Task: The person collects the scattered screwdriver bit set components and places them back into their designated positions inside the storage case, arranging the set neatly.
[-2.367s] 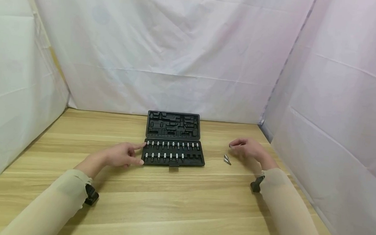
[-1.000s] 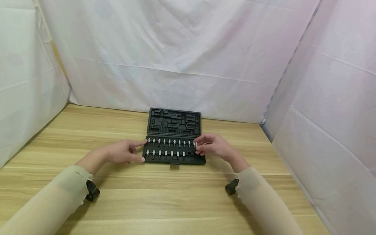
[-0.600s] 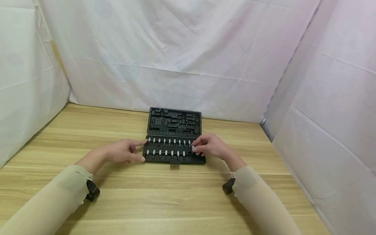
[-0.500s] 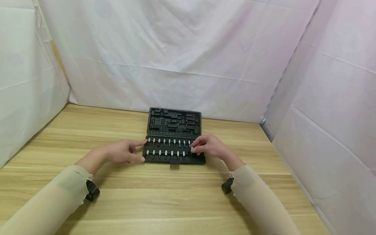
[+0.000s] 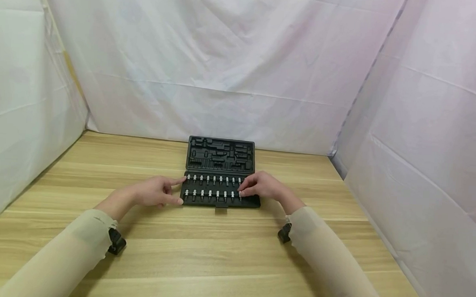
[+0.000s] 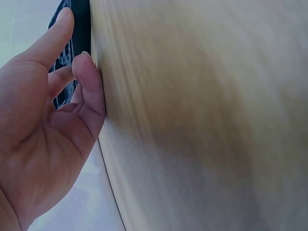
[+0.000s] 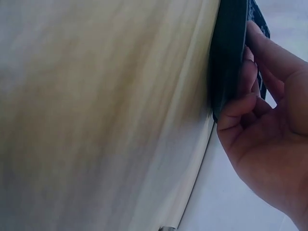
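Observation:
A black case [image 5: 221,202] lies unfolded on the table, two rows of silver bit sockets [image 5: 210,193] standing in its near half. At the right end of the near row my right hand [image 5: 265,186] pinches one bit socket [image 5: 240,195] between thumb and fingertips, close over the slots. The right wrist view shows this hand [image 7: 269,130] over the case's side [image 7: 228,57], its socket hidden there. My left hand [image 5: 152,192] touches the case's left edge with extended thumb and index finger; its other fingers are bent, as the left wrist view shows [image 6: 53,110].
The moulded lid [image 5: 221,154] stands raised behind the sockets. A silver metal piece [image 7: 167,228] shows at the bottom of the right wrist view. White cloth [image 5: 209,75] hangs behind and on both sides of the wooden table [image 5: 200,254].
My right hand came left from the loose sockets on the table to the case with one bit socket, then lowered it toward the near row. My left hand stayed at the case's edge.

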{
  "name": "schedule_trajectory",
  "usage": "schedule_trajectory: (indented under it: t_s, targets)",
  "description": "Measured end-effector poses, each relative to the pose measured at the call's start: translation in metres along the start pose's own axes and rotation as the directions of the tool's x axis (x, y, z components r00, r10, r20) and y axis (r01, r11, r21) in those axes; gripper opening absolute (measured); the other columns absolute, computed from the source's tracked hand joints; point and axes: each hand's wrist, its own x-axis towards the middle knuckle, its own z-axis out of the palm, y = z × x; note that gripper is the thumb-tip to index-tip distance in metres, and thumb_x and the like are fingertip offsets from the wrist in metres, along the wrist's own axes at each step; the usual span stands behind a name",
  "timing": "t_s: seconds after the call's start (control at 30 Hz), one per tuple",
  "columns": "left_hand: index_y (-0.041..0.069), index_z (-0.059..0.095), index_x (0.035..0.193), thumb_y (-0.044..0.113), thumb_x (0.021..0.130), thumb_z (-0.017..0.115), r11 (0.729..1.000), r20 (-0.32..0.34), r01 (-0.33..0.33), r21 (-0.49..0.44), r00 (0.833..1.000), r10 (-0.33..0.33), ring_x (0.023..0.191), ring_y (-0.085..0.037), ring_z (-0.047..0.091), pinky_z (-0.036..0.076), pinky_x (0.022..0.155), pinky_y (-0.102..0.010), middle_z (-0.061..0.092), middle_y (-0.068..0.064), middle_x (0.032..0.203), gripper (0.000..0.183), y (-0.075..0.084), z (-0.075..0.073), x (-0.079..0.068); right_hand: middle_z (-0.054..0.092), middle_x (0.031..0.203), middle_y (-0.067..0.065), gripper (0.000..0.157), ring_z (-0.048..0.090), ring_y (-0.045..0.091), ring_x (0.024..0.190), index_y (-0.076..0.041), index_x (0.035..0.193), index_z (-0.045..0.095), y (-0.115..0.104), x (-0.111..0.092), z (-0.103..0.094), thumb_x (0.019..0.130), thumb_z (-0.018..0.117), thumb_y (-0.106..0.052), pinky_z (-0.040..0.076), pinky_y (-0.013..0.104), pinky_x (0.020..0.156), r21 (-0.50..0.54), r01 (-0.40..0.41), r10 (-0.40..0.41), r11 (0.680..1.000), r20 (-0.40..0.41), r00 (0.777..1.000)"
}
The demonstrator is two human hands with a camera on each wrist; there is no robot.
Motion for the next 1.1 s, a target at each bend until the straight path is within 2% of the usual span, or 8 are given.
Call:
schedule_trajectory:
  t_s: [0.3,0.53,0.7,0.97,1.1]
  targets:
    - [0.013,0.032,0.173,0.038,0.101,0.081,1.000,0.004,-0.010,-0.001,1.000,0.010,0.073,-0.019,0.061,0.053,0.065,-0.031,0.060,-0.007,0.087,0.091,0.0018,0.0001,0.0005,0.079,0.106,-0.001,0.009,0.068,0.015,0.093,-0.017,0.106,0.084,-0.0029,-0.0015,0.0006,0.100,0.083,-0.024,0.056,0.033,0.087,0.027,-0.028,0.028,0.999,0.004,1.000]
    - [0.014,0.031,0.174,0.039,0.101,0.081,1.000,0.004,-0.003,0.014,1.000,0.003,0.072,-0.019,0.061,0.052,0.065,-0.030,0.060,-0.006,0.086,0.091,0.0003,-0.0006,0.0013,0.071,0.090,0.000,0.026,0.056,0.016,0.078,-0.020,0.125,0.081,-0.0040,-0.0004,0.0011,0.100,0.084,-0.028,0.047,0.032,0.074,0.044,-0.050,0.050,0.998,0.007,0.999]
    - [0.015,0.032,0.174,0.040,0.101,0.081,1.000,0.002,-0.003,0.017,1.000,0.003,0.074,-0.019,0.061,0.053,0.065,-0.031,0.061,-0.007,0.087,0.092,-0.0003,-0.0002,0.0018,0.062,0.082,-0.001,0.028,0.047,0.016,0.072,-0.022,0.126,0.082,-0.0049,0.0014,0.0029,0.099,0.085,-0.030,0.040,0.031,0.069,0.002,-0.053,0.053,0.999,-0.002,0.999]
    - [0.015,0.032,0.174,0.040,0.100,0.082,1.000,0.001,0.004,0.001,1.000,-0.004,0.075,-0.020,0.061,0.054,0.066,-0.031,0.061,-0.008,0.089,0.093,-0.0005,-0.0003,0.0001,0.061,0.088,0.001,0.027,0.049,0.018,0.079,-0.023,0.126,0.081,-0.0090,0.0044,0.0048,0.100,0.084,-0.030,0.041,0.032,0.071,-0.052,-0.064,0.064,0.997,-0.002,0.998]
    - [0.015,0.032,0.174,0.041,0.100,0.082,1.000,0.001,0.005,-0.002,1.000,-0.005,0.075,-0.020,0.061,0.054,0.066,-0.031,0.061,-0.008,0.089,0.093,-0.0010,-0.0001,-0.0004,0.060,0.086,0.001,0.027,0.047,0.017,0.074,-0.022,0.127,0.080,-0.0084,0.0048,0.0038,0.101,0.083,-0.029,0.040,0.031,0.069,-0.038,-0.062,0.063,0.997,0.009,0.998]
